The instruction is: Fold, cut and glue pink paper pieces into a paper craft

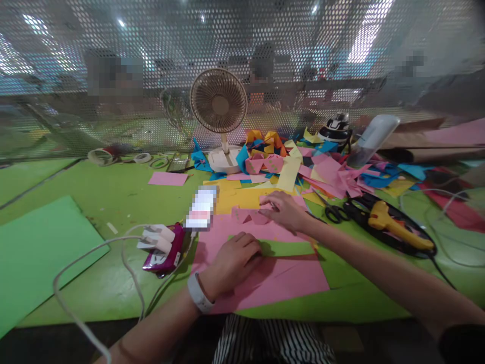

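My left hand point(235, 260), a pale band at its wrist, lies palm down on a large pink sheet point(291, 288), its fingers loosely bent. Under its fingertips is the left end of a green paper strip point(290, 247). Farther from me, my right hand point(286, 212) reaches in from the right with its fingers apart. Its fingertips are over the right end of a folded pink paper piece point(244, 215), which has peaked folds. Whether they touch it I cannot tell. Yellow paper point(229, 199) lies beyond.
A phone point(202, 207) and a purple power bank point(166, 258) with white plugs and cables lie to the left. Scissors point(335, 213) and a yellow glue gun point(397, 227) in a black tray are on the right. A fan point(220, 103) stands behind, beside heaped paper scraps point(329, 169).
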`<state>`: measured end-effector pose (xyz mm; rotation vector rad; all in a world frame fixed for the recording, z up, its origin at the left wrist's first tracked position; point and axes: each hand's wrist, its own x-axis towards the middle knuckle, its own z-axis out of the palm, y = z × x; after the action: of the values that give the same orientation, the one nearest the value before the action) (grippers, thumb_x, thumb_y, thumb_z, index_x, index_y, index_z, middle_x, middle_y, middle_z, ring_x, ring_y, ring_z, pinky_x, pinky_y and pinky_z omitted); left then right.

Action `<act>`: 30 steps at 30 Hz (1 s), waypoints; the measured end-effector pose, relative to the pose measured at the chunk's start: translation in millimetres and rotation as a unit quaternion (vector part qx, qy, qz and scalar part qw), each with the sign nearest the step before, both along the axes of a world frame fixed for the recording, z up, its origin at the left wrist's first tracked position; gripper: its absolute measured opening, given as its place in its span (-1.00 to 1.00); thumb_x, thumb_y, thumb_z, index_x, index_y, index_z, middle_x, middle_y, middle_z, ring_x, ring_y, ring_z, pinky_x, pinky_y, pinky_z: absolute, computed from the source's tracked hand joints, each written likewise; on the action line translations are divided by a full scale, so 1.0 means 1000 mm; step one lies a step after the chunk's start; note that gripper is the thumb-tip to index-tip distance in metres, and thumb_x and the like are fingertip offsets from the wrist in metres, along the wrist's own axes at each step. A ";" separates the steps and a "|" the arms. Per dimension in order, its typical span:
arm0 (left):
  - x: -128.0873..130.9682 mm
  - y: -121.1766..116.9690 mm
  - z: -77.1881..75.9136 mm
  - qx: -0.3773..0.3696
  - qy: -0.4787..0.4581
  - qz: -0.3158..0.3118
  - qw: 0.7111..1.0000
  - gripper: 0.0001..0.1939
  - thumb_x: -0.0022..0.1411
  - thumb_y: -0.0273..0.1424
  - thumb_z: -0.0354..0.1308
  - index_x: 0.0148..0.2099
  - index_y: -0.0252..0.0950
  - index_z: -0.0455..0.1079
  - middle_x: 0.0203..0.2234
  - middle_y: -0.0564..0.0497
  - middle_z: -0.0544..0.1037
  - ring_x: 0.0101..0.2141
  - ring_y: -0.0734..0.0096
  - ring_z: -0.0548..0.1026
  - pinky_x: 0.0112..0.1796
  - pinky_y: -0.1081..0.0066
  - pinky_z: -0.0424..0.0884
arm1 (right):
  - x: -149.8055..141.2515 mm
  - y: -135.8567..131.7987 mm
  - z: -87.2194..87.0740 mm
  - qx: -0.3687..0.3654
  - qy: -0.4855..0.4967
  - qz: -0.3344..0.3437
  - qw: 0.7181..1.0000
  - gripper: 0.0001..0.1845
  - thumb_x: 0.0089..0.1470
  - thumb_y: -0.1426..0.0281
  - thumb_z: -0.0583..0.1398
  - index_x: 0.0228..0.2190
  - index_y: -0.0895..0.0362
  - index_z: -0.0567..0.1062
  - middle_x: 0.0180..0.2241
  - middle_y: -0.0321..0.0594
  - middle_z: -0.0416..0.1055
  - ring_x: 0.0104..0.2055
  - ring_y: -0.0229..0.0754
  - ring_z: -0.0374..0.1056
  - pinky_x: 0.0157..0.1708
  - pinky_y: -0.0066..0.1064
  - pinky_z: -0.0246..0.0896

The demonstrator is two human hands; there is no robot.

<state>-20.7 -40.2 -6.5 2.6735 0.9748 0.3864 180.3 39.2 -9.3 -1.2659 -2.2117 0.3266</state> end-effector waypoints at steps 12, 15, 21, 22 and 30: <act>0.000 0.004 0.000 0.021 0.008 -0.019 1.000 -0.86 0.26 -0.48 -0.03 -0.31 -0.33 0.34 -0.38 -0.02 0.42 -0.31 0.36 0.36 -0.25 0.29 0.31 | 0.025 -0.093 -0.014 -0.004 -0.060 0.151 0.987 -0.84 0.14 0.43 0.08 -0.34 0.12 0.48 -0.37 -0.18 0.39 -0.25 -0.17 0.28 -0.23 -0.33 0.20; 0.000 0.004 0.001 0.023 0.008 -0.016 1.000 -0.84 0.26 -0.47 -0.04 -0.32 -0.33 0.33 -0.39 -0.03 0.42 -0.32 0.37 0.36 -0.26 0.30 0.32 | 0.025 -0.093 -0.018 -0.008 -0.047 0.130 0.990 -0.85 0.13 0.40 0.10 -0.37 0.12 0.47 -0.38 -0.18 0.38 -0.26 -0.17 0.28 -0.25 -0.35 0.22; -0.003 0.001 0.009 0.059 0.042 -0.014 0.997 -0.83 0.28 -0.48 -0.08 -0.33 -0.33 0.31 -0.39 -0.03 0.40 -0.32 0.36 0.34 -0.23 0.26 0.31 | 0.021 -0.089 -0.019 0.051 -0.088 0.137 0.985 -0.80 0.14 0.49 0.06 -0.28 0.11 0.47 -0.32 -0.16 0.39 -0.27 -0.16 0.27 -0.25 -0.31 0.21; -0.004 0.000 0.010 0.061 0.049 -0.015 0.997 -0.84 0.27 -0.48 -0.07 -0.33 -0.33 0.31 -0.38 -0.04 0.40 -0.32 0.36 0.34 -0.22 0.25 0.31 | 0.021 -0.089 -0.020 0.064 -0.095 0.142 0.983 -0.79 0.13 0.50 0.06 -0.27 0.10 0.47 -0.31 -0.16 0.39 -0.26 -0.15 0.27 -0.24 -0.30 0.20; -0.013 -0.002 0.006 0.013 0.002 -0.029 0.999 -0.90 0.26 -0.41 -0.01 -0.24 -0.30 0.31 -0.30 -0.04 0.40 -0.24 0.35 0.35 -0.22 0.28 0.34 | 0.031 -0.094 -0.022 0.027 -0.043 0.123 0.991 -0.83 0.13 0.46 0.08 -0.33 0.08 0.49 -0.33 -0.19 0.41 -0.23 -0.17 0.30 -0.22 -0.32 0.22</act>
<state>-33.8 -42.7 -0.3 2.7209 0.8960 0.3831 210.9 -54.6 -31.2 -0.9960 -2.4382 0.3095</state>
